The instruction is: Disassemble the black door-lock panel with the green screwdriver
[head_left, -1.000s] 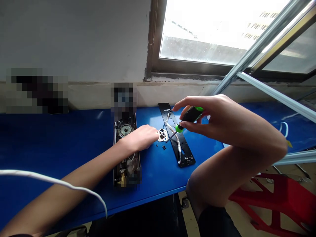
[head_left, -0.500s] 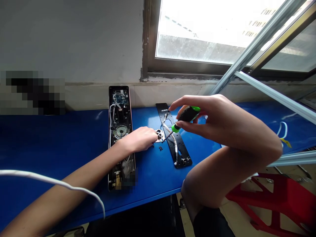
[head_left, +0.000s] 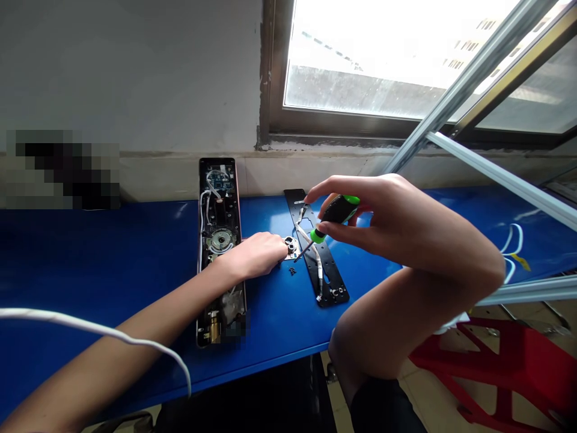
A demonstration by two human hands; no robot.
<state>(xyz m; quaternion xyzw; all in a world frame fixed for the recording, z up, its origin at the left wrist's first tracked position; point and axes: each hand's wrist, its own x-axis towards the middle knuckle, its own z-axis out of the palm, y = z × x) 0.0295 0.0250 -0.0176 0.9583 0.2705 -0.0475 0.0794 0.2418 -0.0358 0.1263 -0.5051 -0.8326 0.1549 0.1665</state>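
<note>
My right hand grips a black-and-green screwdriver, its shaft slanting down to the left. The tip is close to a small pale plate with dark round parts. My left hand is closed at the left edge of that plate, its fingertips hidden beneath the hand. A small heap of dark screws lies just in front of the plate. Under the screwdriver rests a long black panel with a white-wrapped cable. Beneath my left wrist is an open long housing with wiring, a circuit board and a brass-coloured part.
The blue table runs along the wall below a window. A white cable arcs across the left foreground. Metal frame bars cross the right side, and a red stool stands on the floor there.
My right hand and the screwdriver have shifted slightly left. My left hand stays by the small plate.
</note>
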